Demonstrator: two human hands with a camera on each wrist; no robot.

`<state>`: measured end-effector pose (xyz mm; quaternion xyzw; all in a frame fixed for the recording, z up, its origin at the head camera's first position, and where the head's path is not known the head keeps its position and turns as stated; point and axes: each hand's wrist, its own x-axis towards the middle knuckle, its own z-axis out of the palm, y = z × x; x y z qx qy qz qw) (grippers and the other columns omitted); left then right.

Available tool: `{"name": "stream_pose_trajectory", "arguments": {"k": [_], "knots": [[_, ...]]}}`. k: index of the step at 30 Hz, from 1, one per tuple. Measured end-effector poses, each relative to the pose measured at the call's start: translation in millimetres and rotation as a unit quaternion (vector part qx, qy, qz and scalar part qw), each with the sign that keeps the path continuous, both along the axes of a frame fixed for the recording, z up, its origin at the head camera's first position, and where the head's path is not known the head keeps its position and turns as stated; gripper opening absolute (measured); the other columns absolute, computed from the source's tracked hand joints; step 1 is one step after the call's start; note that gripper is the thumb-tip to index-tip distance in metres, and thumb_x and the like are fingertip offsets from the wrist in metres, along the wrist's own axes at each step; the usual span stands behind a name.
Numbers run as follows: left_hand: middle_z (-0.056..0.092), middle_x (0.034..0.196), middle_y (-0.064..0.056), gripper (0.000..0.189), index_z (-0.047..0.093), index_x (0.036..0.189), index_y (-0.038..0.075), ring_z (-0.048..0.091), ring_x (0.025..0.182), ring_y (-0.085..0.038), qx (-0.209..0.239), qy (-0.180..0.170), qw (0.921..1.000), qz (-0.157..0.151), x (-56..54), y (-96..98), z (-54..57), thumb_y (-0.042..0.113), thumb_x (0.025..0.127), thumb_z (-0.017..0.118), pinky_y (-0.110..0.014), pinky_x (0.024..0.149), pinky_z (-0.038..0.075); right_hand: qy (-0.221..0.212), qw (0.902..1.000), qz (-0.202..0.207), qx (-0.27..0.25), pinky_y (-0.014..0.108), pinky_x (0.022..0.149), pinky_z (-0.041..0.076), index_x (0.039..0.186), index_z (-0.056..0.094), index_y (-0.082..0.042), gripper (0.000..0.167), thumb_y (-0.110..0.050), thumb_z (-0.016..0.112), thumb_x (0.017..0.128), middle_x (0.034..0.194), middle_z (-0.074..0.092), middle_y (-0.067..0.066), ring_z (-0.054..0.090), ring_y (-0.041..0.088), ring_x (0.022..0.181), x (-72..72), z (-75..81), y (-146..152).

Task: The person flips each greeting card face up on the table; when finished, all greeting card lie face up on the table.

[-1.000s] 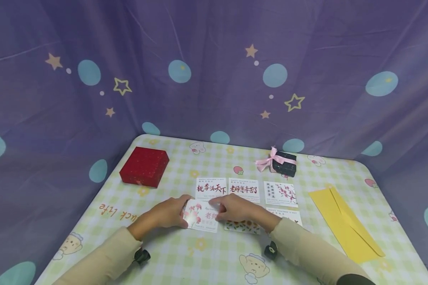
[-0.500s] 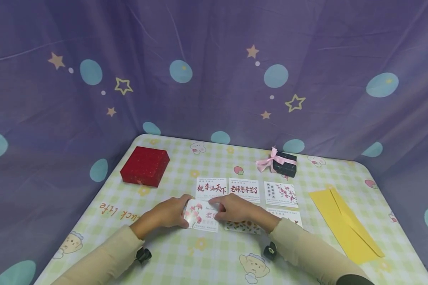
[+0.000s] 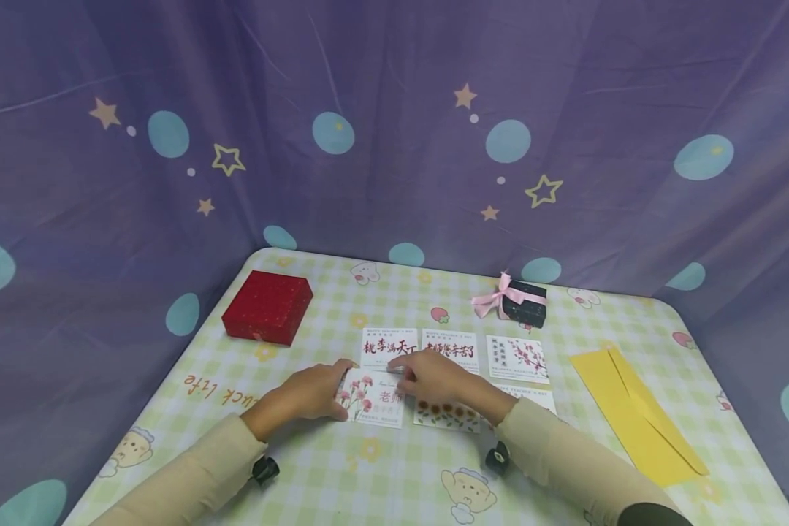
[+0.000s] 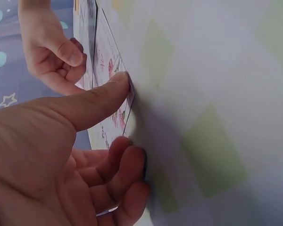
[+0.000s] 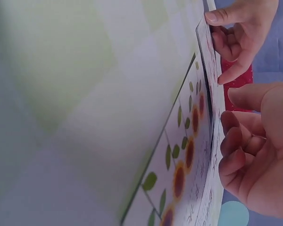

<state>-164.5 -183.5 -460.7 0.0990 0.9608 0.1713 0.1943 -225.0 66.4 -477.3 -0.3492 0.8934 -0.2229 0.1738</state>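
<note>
A white greeting card with pink carnations lies at the left end of the front row of cards. My left hand holds it by its left side, thumb at the near corner and index finger at the far one. In the left wrist view the thumb presses on the card's corner. My right hand hovers over the cards with the index finger pointing left, other fingers loosely bent, nothing in them. It partly hides a sunflower card and a card with red lettering.
Another red-lettered card and a blossom-branch card lie in the back row. One more card sits partly behind the right forearm. A yellow envelope is at right, a red box back left, a ribboned black box back right.
My right hand has drawn back from the carnation card's right edge, upward and slightly right. The card's glare is gone and it looks flatter. My left hand has barely moved.
</note>
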Motion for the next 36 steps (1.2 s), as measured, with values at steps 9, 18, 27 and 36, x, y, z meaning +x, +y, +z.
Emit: {"name": "stream_pose_trajectory", "arguments": {"k": [9,18,27,36], "knots": [[0.062,0.112,-0.014,0.070,0.049,0.151,0.014,0.055,0.084,-0.020,-0.019,0.040,0.9987,-0.026,-10.1,2.2,-3.2,0.040,0.092,0.074,-0.045,0.081,0.051,0.077,0.9970,0.008,0.011,0.022,0.068,0.048,0.115,0.071,-0.020,0.020,-0.023,0.067,0.096,0.076,0.061,-0.011,0.054,0.004,0.065,-1.6,-1.1,4.2],[0.061,0.118,-0.018,0.063,0.052,0.150,0.024,0.056,0.083,-0.024,-0.090,0.022,0.9952,-0.030,-20.7,9.8,-3.1,0.050,0.095,0.067,-0.045,0.077,0.051,0.122,0.9907,0.050,0.033,0.022,0.063,0.044,0.083,0.054,-0.025,0.018,-0.026,0.067,0.096,0.068,0.052,-0.011,0.048,0.005,0.061,-4.6,-9.2,3.9],[0.055,0.134,-0.025,0.066,0.047,0.153,0.027,0.062,0.092,-0.031,-0.145,0.011,0.9893,-0.018,-25.8,16.6,-3.3,0.057,0.096,0.060,-0.050,0.083,0.053,0.119,0.9896,0.068,0.043,0.021,0.064,0.044,0.094,0.062,-0.021,0.007,-0.025,0.066,0.097,0.074,0.055,-0.008,0.048,0.005,0.065,-2.6,-6.0,1.1],[0.053,0.136,-0.027,0.068,0.043,0.156,0.028,0.062,0.087,-0.031,-0.150,0.017,0.9885,-0.007,-29.4,20.4,-2.3,0.060,0.097,0.056,-0.047,0.078,0.052,0.113,0.9907,0.060,0.045,0.026,0.077,0.050,0.104,0.073,-0.018,0.013,-0.027,0.065,0.098,0.092,0.070,-0.004,0.058,0.009,0.081,-6.5,-0.8,-1.7]]}}
